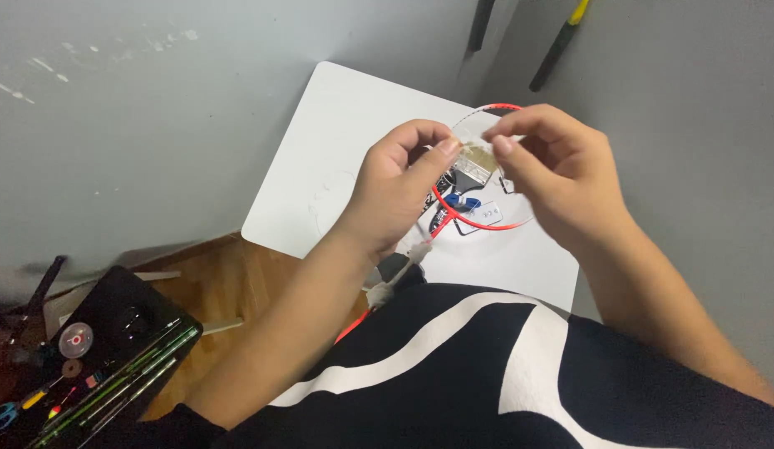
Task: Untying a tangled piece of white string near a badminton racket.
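Observation:
My left hand (397,187) and my right hand (553,170) are raised together over a small white table (337,141). Between their fingertips they pinch a small clear packet (474,162) with something pale inside. A thin red loop of line or wire (453,212) curves around and below the packet, its upper arc showing near my right fingers. Under the hands, on the table, lie a small white tag (484,214) and a blue bit, partly hidden.
A black case (129,324) with rods, floats and a small round spool stands on the wooden floor at lower left. Grey walls enclose the corner. Two dark poles (553,50) lean against the wall at the top. My black-and-white shirt fills the bottom.

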